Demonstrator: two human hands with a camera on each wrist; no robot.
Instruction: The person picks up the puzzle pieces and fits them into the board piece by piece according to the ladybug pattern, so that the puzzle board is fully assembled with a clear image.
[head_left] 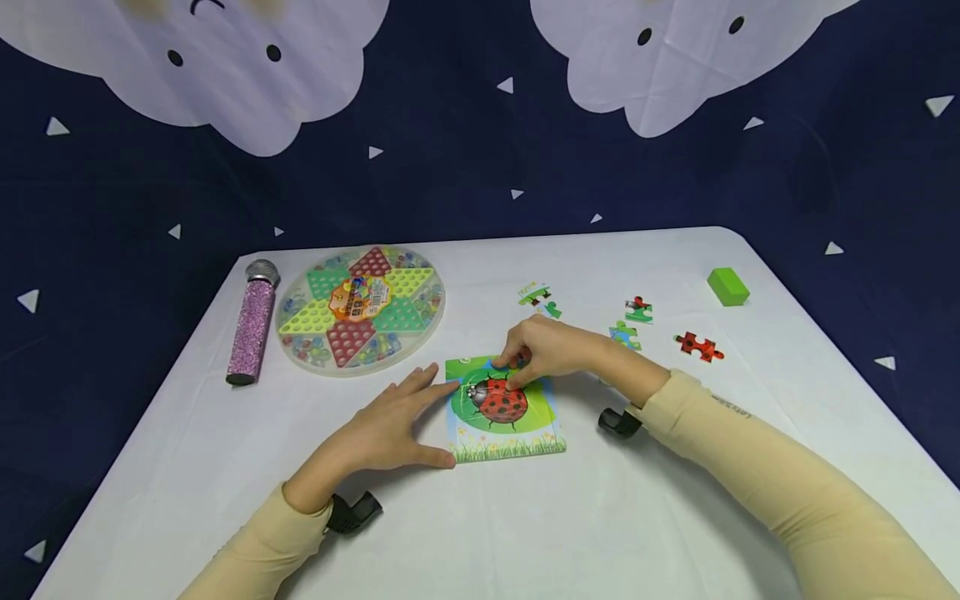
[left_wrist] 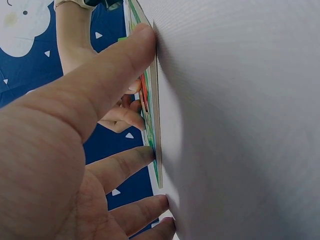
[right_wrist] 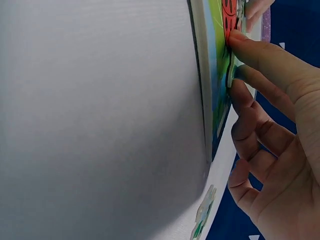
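A square puzzle board [head_left: 468, 446] with a ladybug picture lies flat on the white table. My left hand [head_left: 393, 425] is at its left side, fingers spread; the thumb touches the lower left corner and the index finger the upper left edge. At the board's upper part, my right hand [head_left: 551, 346] pinches a jigsaw piece [right_wrist: 230, 70] between thumb and index finger. That piece shows red and green and sits at the picture surface, mostly covered by the fingers. Whether it is fully seated I cannot tell.
Several loose jigsaw pieces lie beyond and right of the board, among them a red piece [head_left: 699, 346] and a ladybug-head piece [head_left: 639, 310]. A green block [head_left: 727, 287] stands far right. A round Chinese checkers board [head_left: 360, 308] and a glittery pink microphone [head_left: 252, 325] lie at left.
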